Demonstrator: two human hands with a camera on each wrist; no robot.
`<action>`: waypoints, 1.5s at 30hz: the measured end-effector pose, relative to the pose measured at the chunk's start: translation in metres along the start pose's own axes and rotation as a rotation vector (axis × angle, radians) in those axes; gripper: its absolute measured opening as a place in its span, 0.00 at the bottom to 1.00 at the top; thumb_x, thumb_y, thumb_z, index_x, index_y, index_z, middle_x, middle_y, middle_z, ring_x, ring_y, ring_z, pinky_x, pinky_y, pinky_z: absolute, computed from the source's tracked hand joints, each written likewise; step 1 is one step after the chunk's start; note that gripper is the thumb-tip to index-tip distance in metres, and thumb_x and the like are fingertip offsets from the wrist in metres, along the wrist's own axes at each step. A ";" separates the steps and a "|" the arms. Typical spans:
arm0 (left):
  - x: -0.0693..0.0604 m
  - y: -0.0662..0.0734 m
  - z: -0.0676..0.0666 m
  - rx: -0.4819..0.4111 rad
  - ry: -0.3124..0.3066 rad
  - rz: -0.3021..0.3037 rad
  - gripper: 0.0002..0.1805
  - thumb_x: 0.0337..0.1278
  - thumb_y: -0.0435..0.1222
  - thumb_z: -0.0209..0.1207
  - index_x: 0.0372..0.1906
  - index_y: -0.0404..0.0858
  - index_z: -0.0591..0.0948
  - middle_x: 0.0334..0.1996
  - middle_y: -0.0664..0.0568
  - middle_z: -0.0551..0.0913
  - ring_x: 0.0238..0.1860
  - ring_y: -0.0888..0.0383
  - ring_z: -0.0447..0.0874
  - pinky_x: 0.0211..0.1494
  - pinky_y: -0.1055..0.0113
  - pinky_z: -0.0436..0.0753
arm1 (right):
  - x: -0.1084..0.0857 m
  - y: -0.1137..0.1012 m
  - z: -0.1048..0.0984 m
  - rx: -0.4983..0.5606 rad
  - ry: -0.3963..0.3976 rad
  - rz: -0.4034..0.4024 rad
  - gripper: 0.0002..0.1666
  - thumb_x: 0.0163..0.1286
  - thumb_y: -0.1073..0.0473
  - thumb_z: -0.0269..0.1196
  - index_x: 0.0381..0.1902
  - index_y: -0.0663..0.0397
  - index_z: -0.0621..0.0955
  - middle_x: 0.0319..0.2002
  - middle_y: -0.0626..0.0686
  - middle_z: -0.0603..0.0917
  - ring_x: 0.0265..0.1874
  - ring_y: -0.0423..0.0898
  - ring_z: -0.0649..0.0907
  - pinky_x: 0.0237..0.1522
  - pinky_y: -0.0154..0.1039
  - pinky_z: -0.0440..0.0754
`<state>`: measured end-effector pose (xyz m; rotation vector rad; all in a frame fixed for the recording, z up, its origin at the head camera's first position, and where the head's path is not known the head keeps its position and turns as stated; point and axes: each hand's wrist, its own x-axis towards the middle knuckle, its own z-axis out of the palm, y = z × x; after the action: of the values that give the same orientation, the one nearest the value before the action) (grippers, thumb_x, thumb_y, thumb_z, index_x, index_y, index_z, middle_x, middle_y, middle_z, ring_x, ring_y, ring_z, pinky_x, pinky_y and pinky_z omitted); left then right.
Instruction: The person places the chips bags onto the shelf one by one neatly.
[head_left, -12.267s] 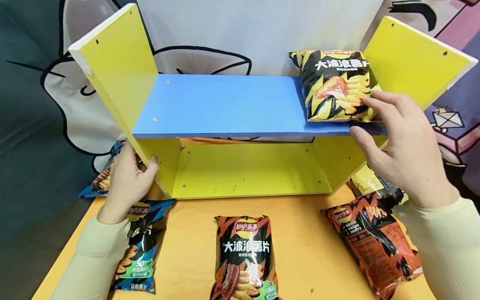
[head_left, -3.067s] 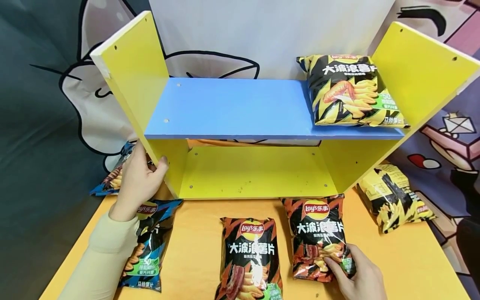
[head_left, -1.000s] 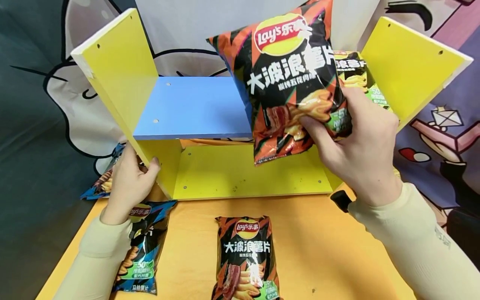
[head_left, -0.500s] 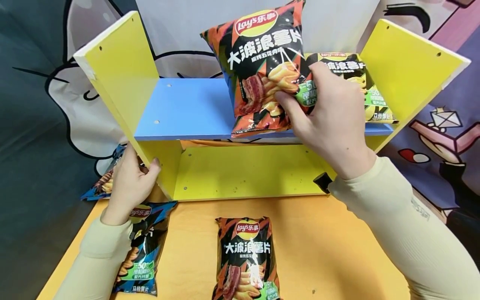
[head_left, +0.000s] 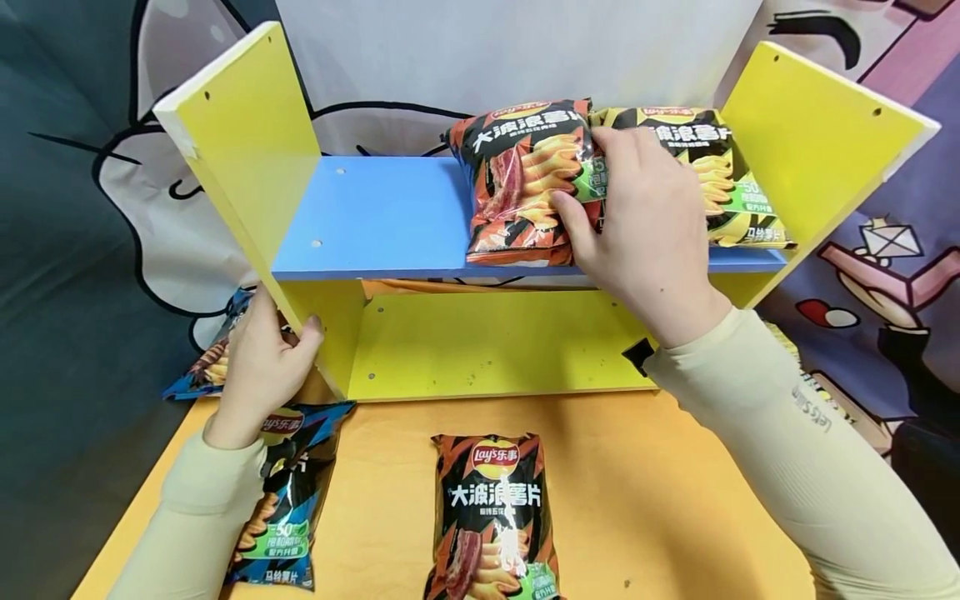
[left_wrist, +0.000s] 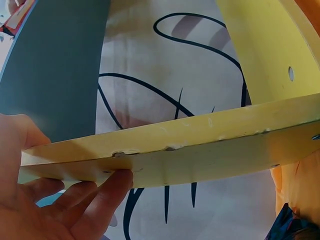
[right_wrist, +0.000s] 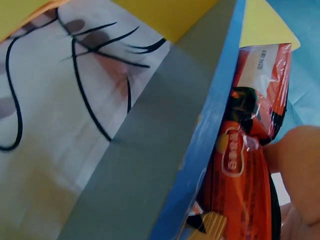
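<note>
My right hand (head_left: 652, 225) grips the right side of an orange-and-black bag of potato chips (head_left: 517, 187), thumb across its front. The bag stands on the blue shelf board (head_left: 382, 217), leaning back. In the right wrist view its orange back (right_wrist: 240, 175) shows by the board's edge. Right of it on the same board is a yellow-and-black chip bag (head_left: 738, 187), partly behind my hand. My left hand (head_left: 266, 362) holds the front edge of the yellow left side panel (head_left: 247, 158); the left wrist view shows fingers on one face of this panel (left_wrist: 165, 150) and the thumb on the other.
Another orange-and-black chip bag (head_left: 495, 517) lies on the orange tabletop (head_left: 637, 483). A blue chip bag (head_left: 281, 508) lies beneath the left forearm, and one more blue bag (head_left: 213, 358) is behind the left hand. The yellow lower shelf (head_left: 480, 342) runs under the blue board.
The right hand earlier touched the yellow bag, then picked the orange-and-black bag off the table. Over the last second this bag came left and down onto the blue board. The left hand stayed.
</note>
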<state>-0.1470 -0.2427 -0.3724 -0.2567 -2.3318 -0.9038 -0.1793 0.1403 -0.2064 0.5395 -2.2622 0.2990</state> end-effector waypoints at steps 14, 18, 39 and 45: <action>-0.001 0.000 0.000 0.008 0.004 -0.003 0.28 0.64 0.36 0.58 0.69 0.43 0.72 0.38 0.46 0.81 0.24 0.65 0.69 0.29 0.71 0.70 | 0.006 0.000 0.005 -0.111 -0.159 -0.107 0.30 0.80 0.47 0.53 0.71 0.58 0.76 0.67 0.62 0.79 0.63 0.64 0.78 0.57 0.63 0.72; -0.001 0.000 0.000 0.005 0.004 0.002 0.30 0.64 0.36 0.58 0.72 0.45 0.71 0.38 0.46 0.81 0.24 0.65 0.70 0.28 0.71 0.70 | 0.005 0.000 0.004 -0.111 -0.220 -0.090 0.31 0.82 0.45 0.48 0.73 0.55 0.75 0.68 0.61 0.78 0.65 0.64 0.76 0.63 0.62 0.69; 0.004 0.004 -0.007 0.014 -0.012 0.002 0.28 0.65 0.36 0.57 0.70 0.42 0.71 0.39 0.46 0.80 0.24 0.63 0.69 0.28 0.71 0.70 | -0.001 0.008 -0.005 -0.063 -0.278 -0.075 0.34 0.83 0.41 0.46 0.76 0.52 0.71 0.59 0.63 0.81 0.58 0.65 0.76 0.62 0.61 0.66; 0.012 0.009 -0.020 0.053 -0.013 0.021 0.28 0.65 0.36 0.57 0.70 0.43 0.71 0.41 0.45 0.81 0.23 0.64 0.69 0.28 0.70 0.70 | -0.001 0.009 -0.009 -0.054 -0.317 -0.050 0.35 0.84 0.41 0.43 0.78 0.52 0.69 0.57 0.66 0.80 0.54 0.67 0.76 0.63 0.62 0.65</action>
<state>-0.1431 -0.2500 -0.3483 -0.2652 -2.3571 -0.8316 -0.1775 0.1522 -0.2017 0.6520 -2.5481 0.1332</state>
